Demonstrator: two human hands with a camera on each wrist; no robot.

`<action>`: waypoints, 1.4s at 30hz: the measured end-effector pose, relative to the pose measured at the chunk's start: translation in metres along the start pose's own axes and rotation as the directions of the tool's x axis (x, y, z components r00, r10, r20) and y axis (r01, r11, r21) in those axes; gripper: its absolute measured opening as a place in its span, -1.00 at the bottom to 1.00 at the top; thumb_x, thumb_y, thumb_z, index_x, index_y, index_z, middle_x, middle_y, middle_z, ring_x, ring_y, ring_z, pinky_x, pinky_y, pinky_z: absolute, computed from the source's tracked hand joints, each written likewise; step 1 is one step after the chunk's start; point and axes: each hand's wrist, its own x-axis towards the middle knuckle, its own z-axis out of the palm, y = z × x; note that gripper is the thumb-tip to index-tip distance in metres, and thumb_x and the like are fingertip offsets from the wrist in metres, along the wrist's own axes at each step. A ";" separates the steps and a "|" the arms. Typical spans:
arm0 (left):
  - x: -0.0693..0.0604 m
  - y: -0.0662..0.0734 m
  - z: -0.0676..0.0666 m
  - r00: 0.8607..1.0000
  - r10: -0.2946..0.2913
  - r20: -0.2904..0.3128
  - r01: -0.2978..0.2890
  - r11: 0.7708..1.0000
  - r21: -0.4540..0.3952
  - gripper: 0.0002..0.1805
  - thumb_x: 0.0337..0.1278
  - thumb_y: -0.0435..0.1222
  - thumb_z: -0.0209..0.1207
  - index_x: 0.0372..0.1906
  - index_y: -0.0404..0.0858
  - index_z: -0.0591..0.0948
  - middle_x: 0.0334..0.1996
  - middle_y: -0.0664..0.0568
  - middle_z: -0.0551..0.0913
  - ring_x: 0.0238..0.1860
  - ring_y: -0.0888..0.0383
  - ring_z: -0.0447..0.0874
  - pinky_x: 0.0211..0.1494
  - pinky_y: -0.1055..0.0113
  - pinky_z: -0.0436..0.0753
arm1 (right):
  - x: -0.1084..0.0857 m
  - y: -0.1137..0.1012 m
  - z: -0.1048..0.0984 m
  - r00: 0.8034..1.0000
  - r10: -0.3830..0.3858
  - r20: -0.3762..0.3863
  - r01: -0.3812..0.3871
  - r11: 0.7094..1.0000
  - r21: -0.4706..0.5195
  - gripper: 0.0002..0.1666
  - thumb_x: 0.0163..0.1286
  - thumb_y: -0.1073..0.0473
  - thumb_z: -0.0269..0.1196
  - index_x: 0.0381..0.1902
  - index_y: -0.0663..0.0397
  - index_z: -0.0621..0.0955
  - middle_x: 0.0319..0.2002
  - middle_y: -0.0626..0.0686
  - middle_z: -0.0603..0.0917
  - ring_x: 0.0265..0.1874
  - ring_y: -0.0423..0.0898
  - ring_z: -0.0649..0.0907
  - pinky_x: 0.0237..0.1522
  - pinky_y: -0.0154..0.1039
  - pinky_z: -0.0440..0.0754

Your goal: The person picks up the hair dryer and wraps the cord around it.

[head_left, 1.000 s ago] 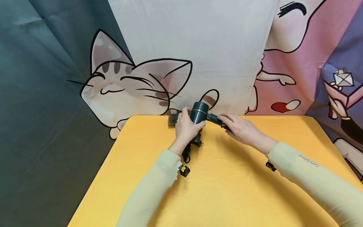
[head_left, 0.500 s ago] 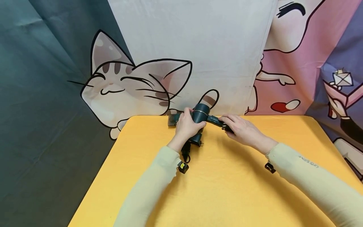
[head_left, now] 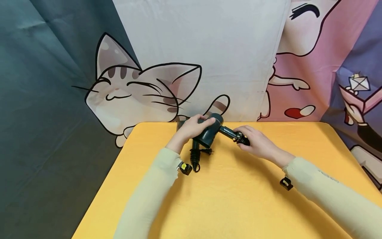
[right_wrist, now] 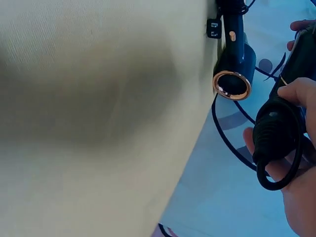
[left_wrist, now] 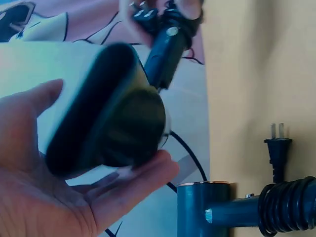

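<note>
A dark green hair dryer (head_left: 210, 135) is held above the table's far edge, its barrel tilted. The right hand (head_left: 253, 139) grips its handle, where the black cord (right_wrist: 279, 131) is wound. Close around the barrel is the left hand (head_left: 192, 128); in the left wrist view its thumb stands apart from the flat nozzle (left_wrist: 94, 111) and its fingers lie extended beneath. A second dark green hair dryer (left_wrist: 203, 210) lies on the table behind the left hand. Its cord is wrapped round the handle (head_left: 195, 154), and its barrel is partly hidden in the head view.
The yellow table (head_left: 232, 196) ends against a cartoon-printed cloth backdrop (head_left: 235, 59). Beside the lying dryer's handle rests its two-pin plug (left_wrist: 277, 148). Small black cameras (head_left: 185, 168) are worn at both wrists.
The held hair dryer has tilted, its near end now pointing toward the lower left. My left thumb has moved up along the barrel. The right hand has shifted slightly right and nearer.
</note>
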 end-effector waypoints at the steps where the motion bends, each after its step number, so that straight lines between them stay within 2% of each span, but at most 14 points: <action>1: 0.000 -0.001 -0.002 1.000 -0.001 0.016 0.001 0.999 -0.050 -0.16 0.39 0.37 0.11 0.49 -0.12 0.48 0.36 -0.20 0.52 0.24 -0.16 0.61 0.17 -0.04 0.72 | -0.002 -0.001 0.001 1.000 0.031 0.005 -0.031 0.999 0.036 -0.40 0.32 0.31 0.46 0.31 0.18 0.59 0.19 0.23 0.67 0.11 0.19 0.70 0.16 0.24 0.63; 5: 0.001 -0.002 -0.008 0.996 -0.007 0.086 0.029 0.965 -0.262 -0.11 0.44 0.44 -0.06 0.52 -0.12 0.47 0.24 -0.21 0.55 0.04 -0.19 0.73 -0.14 -0.02 0.83 | -0.011 -0.002 0.004 0.990 0.142 0.018 -0.143 0.974 0.175 -0.41 0.34 0.29 0.49 0.31 0.10 0.61 0.14 0.18 0.72 0.08 0.16 0.71 -0.01 0.08 0.69; 8: 0.000 -0.001 -0.010 0.993 -0.005 0.119 0.046 0.936 -0.348 -0.07 0.47 0.46 -0.18 0.58 -0.10 0.42 0.30 -0.22 0.56 0.06 -0.21 0.76 -0.10 -0.04 0.83 | -0.018 -0.004 0.008 0.975 0.217 0.034 -0.218 0.934 0.283 -0.43 0.35 0.26 0.50 0.30 0.09 0.63 0.01 0.14 0.76 0.00 0.09 0.73 -0.13 -0.12 0.68; 10: -0.002 0.000 -0.010 0.991 0.000 0.132 0.051 0.923 -0.380 -0.06 0.49 0.46 -0.24 0.61 -0.11 0.38 0.36 -0.21 0.55 0.12 -0.21 0.76 -0.02 -0.07 0.81 | -0.022 -0.005 0.011 0.959 0.275 0.065 -0.278 0.878 0.389 -0.43 0.37 0.25 0.49 0.31 0.12 0.62 -0.05 0.15 0.77 -0.05 0.05 0.76 -0.17 -0.23 0.68; 12: -0.002 0.000 -0.008 0.990 0.011 0.139 0.045 0.918 -0.394 -0.07 0.51 0.45 -0.27 0.63 -0.09 0.34 0.43 -0.17 0.51 0.20 -0.20 0.72 0.04 -0.07 0.79 | -0.025 -0.007 0.014 0.937 0.331 0.113 -0.340 0.787 0.515 -0.42 0.40 0.26 0.47 0.34 0.19 0.59 -0.06 0.20 0.77 -0.11 0.02 0.79 -0.14 -0.26 0.71; 15: 0.000 -0.001 -0.004 0.989 0.034 0.142 0.024 0.920 -0.390 -0.08 0.51 0.45 -0.32 0.64 -0.05 0.33 0.49 -0.08 0.47 0.29 -0.20 0.65 0.10 -0.07 0.76 | -0.029 -0.011 0.018 0.891 0.407 0.200 -0.424 0.595 0.683 -0.40 0.47 0.29 0.40 0.40 0.29 0.51 -0.01 0.26 0.75 -0.16 -0.02 0.81 -0.13 -0.25 0.77; 17: 0.001 -0.002 -0.001 0.989 0.048 0.141 0.009 0.927 -0.375 -0.10 0.52 0.45 -0.34 0.63 -0.02 0.35 0.51 -0.04 0.46 0.33 -0.21 0.62 0.10 -0.05 0.74 | -0.031 -0.013 0.021 0.865 0.437 0.246 -0.455 0.476 0.753 -0.38 0.51 0.31 0.35 0.44 0.34 0.44 0.01 0.24 0.74 -0.15 0.03 0.82 -0.12 -0.22 0.78; 21: 0.002 -0.004 0.004 0.991 0.054 0.120 -0.009 0.940 -0.340 -0.10 0.52 0.45 -0.35 0.63 -0.02 0.36 0.54 -0.01 0.45 0.33 -0.18 0.62 0.12 -0.03 0.73 | -0.033 -0.016 0.026 0.816 0.477 0.326 -0.496 0.290 0.818 -0.37 0.58 0.27 0.28 0.49 0.31 0.38 0.07 0.16 0.71 -0.08 0.16 0.83 -0.05 -0.19 0.78; 25: 0.001 -0.007 0.006 0.995 0.048 0.091 -0.018 0.952 -0.306 -0.10 0.52 0.45 -0.33 0.61 -0.02 0.39 0.55 -0.05 0.44 0.27 -0.09 0.65 0.15 -0.06 0.72 | -0.032 -0.018 0.031 0.772 0.510 0.380 -0.502 0.121 0.857 -0.40 0.61 0.24 0.25 0.49 0.27 0.38 0.23 0.25 0.57 -0.01 0.15 0.81 0.10 -0.08 0.76; 29: -0.001 -0.011 0.007 0.997 0.036 0.069 -0.015 0.957 -0.289 -0.14 0.54 0.43 -0.31 0.60 -0.01 0.40 0.52 -0.07 0.47 0.28 -0.11 0.64 0.17 -0.13 0.71 | -0.030 -0.022 0.037 0.757 0.519 0.397 -0.462 -0.005 0.887 -0.45 0.65 0.26 0.18 0.48 0.28 0.34 0.35 0.36 0.39 0.06 0.05 0.78 0.27 0.03 0.66; 33: -0.003 -0.018 0.006 0.997 0.030 0.067 -0.010 0.959 -0.284 -0.16 0.55 0.41 -0.29 0.60 0.01 0.40 0.47 -0.05 0.49 0.33 -0.20 0.61 0.20 -0.16 0.70 | -0.030 -0.024 0.044 0.742 0.537 0.402 -0.405 -0.119 0.906 -0.42 0.69 0.26 0.11 0.52 0.29 0.24 0.41 0.34 0.30 0.13 -0.05 0.72 0.30 0.00 0.64; 37: -0.005 -0.025 0.006 0.998 0.023 0.059 -0.006 0.964 -0.266 -0.16 0.52 0.43 -0.26 0.59 0.03 0.42 0.45 -0.02 0.52 0.32 -0.19 0.63 0.14 -0.10 0.74 | -0.031 -0.023 0.049 0.726 0.559 0.400 -0.341 -0.212 0.916 -0.32 0.70 0.30 0.05 0.59 0.37 0.07 0.43 0.31 0.24 0.17 -0.08 0.67 0.30 -0.03 0.64; 40: -0.007 -0.031 0.005 0.999 0.016 0.048 -0.003 0.967 -0.253 -0.15 0.51 0.45 -0.25 0.58 0.03 0.43 0.45 -0.01 0.53 0.28 -0.16 0.66 0.09 -0.06 0.76 | -0.029 -0.024 0.053 0.702 0.577 0.418 -0.307 -0.285 0.908 -0.30 0.69 0.30 0.06 0.58 0.40 0.03 0.43 0.28 0.23 0.14 -0.07 0.67 0.32 -0.03 0.62; 42: -0.007 -0.034 0.005 0.999 0.009 0.045 0.002 0.968 -0.253 -0.16 0.51 0.44 -0.24 0.58 0.04 0.43 0.46 -0.03 0.53 0.26 -0.15 0.67 0.10 -0.08 0.75 | -0.028 -0.024 0.056 0.682 0.585 0.440 -0.281 -0.346 0.895 -0.28 0.69 0.29 0.07 0.59 0.37 0.02 0.43 0.27 0.24 0.14 -0.05 0.68 0.33 -0.04 0.61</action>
